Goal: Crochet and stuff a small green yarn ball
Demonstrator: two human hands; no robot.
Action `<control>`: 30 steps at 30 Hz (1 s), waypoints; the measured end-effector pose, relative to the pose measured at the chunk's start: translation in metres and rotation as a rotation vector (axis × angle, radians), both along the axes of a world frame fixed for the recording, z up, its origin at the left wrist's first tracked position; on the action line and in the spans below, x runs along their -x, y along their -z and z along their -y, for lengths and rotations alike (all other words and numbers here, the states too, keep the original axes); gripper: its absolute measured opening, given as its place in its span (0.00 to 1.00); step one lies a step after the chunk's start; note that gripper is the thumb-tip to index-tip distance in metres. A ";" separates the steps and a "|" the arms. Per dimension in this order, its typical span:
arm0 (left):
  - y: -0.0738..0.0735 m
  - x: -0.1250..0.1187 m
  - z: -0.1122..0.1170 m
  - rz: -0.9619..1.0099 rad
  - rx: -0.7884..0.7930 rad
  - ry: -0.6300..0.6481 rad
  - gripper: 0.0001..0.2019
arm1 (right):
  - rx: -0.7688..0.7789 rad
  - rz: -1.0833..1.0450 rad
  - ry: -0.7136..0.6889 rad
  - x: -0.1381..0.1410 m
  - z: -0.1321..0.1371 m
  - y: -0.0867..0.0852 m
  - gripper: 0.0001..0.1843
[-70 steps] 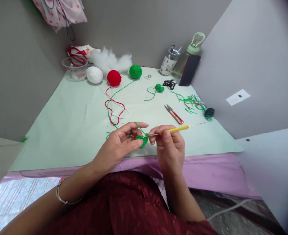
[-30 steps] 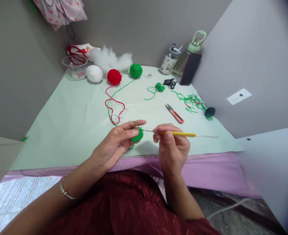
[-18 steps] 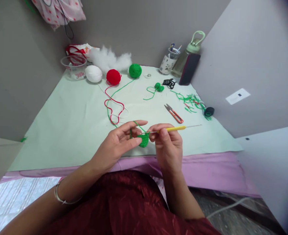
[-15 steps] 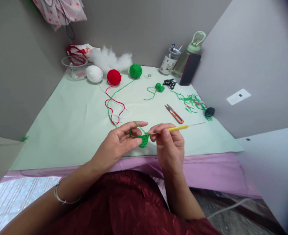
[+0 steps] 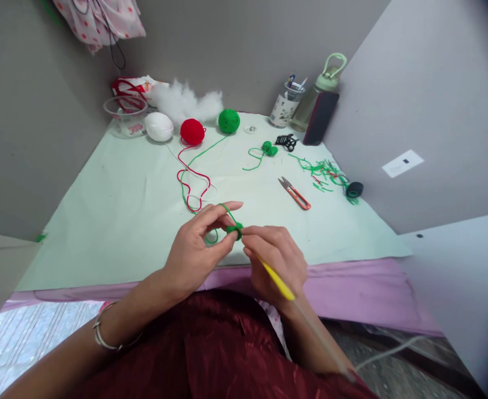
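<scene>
Between the thumb and fingers of my left hand (image 5: 194,246) is a small green crochet piece (image 5: 234,230). Green yarn loops over the raised index finger of that hand and leads back to a green yarn ball (image 5: 229,121). My right hand (image 5: 277,260) is closed on a crochet hook (image 5: 277,281) with a yellow handle, its back end slanting down toward the forearm. The right fingertips meet the edge of the green piece; the working tip of the hook is hidden there.
Red-handled thread snips (image 5: 294,193) lie beyond my right hand. A red yarn ball (image 5: 192,132), a white yarn ball (image 5: 159,127) and white stuffing (image 5: 188,102) sit at the back. Green yarn scraps (image 5: 322,169), a black tape roll (image 5: 354,190) and a phone (image 5: 320,118) are at the right.
The crochet hook has swung from pointing rightward to slanting down toward me. My right hand has turned over and come closer to the left. The green piece has tilted and shifted slightly left.
</scene>
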State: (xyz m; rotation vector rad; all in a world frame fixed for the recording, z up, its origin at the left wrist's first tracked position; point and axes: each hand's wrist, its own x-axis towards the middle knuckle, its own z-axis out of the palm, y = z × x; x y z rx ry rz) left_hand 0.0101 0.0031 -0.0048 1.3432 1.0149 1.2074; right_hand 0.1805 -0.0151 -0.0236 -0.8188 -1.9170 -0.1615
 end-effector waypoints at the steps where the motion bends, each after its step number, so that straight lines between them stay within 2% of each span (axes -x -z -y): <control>1: 0.001 -0.001 0.000 0.027 0.014 -0.004 0.20 | -0.057 0.011 0.043 0.002 0.000 0.005 0.14; 3: 0.001 -0.001 0.000 0.113 0.076 0.013 0.21 | -0.134 -0.011 0.113 0.007 -0.001 0.015 0.18; 8: 0.000 0.000 -0.001 0.341 0.266 0.124 0.26 | -0.162 -0.061 0.190 0.013 -0.002 0.027 0.23; 11: -0.002 0.002 -0.003 0.445 0.408 0.207 0.28 | -0.100 -0.168 0.119 0.012 -0.004 0.021 0.22; 14: -0.004 0.005 -0.006 0.446 0.486 0.271 0.29 | 0.118 -0.371 -0.039 0.007 -0.007 0.008 0.15; 17: -0.006 0.010 -0.008 0.408 0.447 0.270 0.24 | 0.351 -0.666 -0.175 0.002 -0.010 -0.003 0.11; 20: -0.005 0.011 -0.008 0.369 0.361 0.257 0.18 | 0.492 -0.848 -0.287 0.002 -0.012 -0.003 0.10; 22: -0.004 0.010 -0.006 0.331 0.319 0.270 0.17 | 0.541 -0.850 -0.315 0.004 -0.013 0.000 0.09; 25: -0.001 0.006 -0.004 0.280 0.293 0.264 0.17 | 0.540 -0.763 -0.263 0.007 -0.012 0.003 0.08; 30: 0.001 0.001 -0.002 0.298 0.292 0.218 0.25 | 0.495 -0.705 -0.190 0.009 -0.008 0.003 0.08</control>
